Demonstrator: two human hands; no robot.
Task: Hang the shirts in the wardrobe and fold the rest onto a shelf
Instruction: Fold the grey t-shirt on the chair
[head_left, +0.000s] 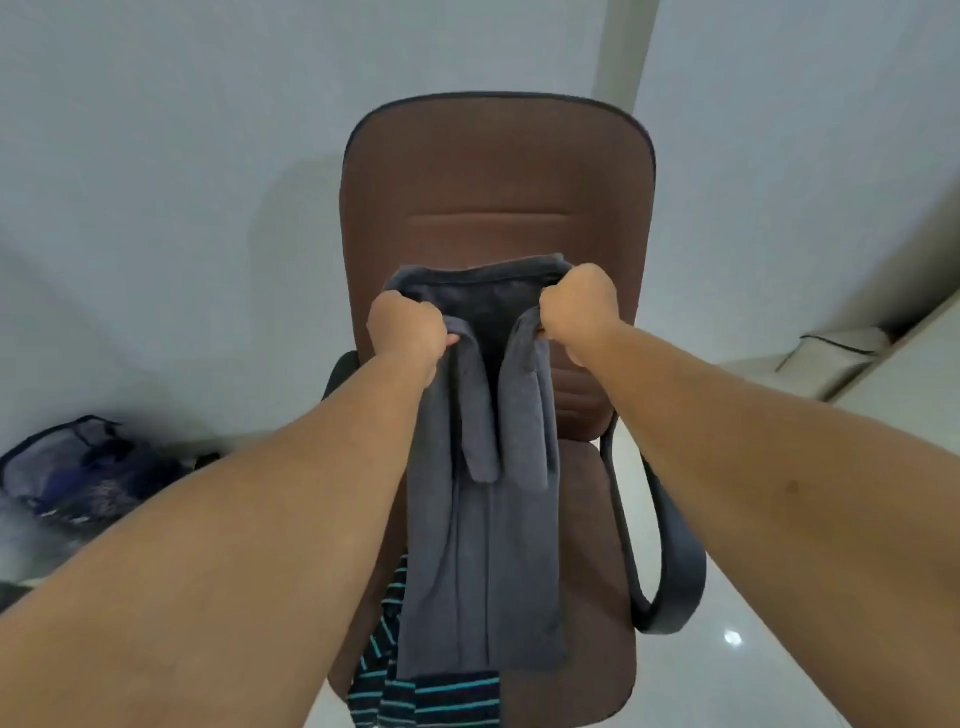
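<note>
Both hands hold a dark grey, soft cotton garment (483, 519) up in the air in front of a brown fabric office chair (498, 197). The left hand (408, 332) and the right hand (579, 312) are each closed into a fist, fingers pressed together and bunching the cloth at the garment's top edge, one at each upper corner. The grey cloth hangs straight down between the forearms, its sides already turned inward so that it forms a narrow column, with the lower hem close above the chair seat.

Judging from this, the task is at an early or middle point: this piece seems to be midway through folding, not yet laid flat or carried anywhere. A black garment with turquoise stripes (426, 691) lies on the near edge of the seat, still waiting. At the far left, on the floor, sits a dark mesh laundry basket (78, 467) with more clothing inside, so a good deal probably remains. Neither wardrobe nor shelf is in view.

For room: the chair's dark armrest (670, 566) curves out on the right, near the right forearm, and the backrest rises just beyond the hands. The glossy pale tiled floor (779, 649) to the right is open, and the white wall (182, 156) stands well behind.
</note>
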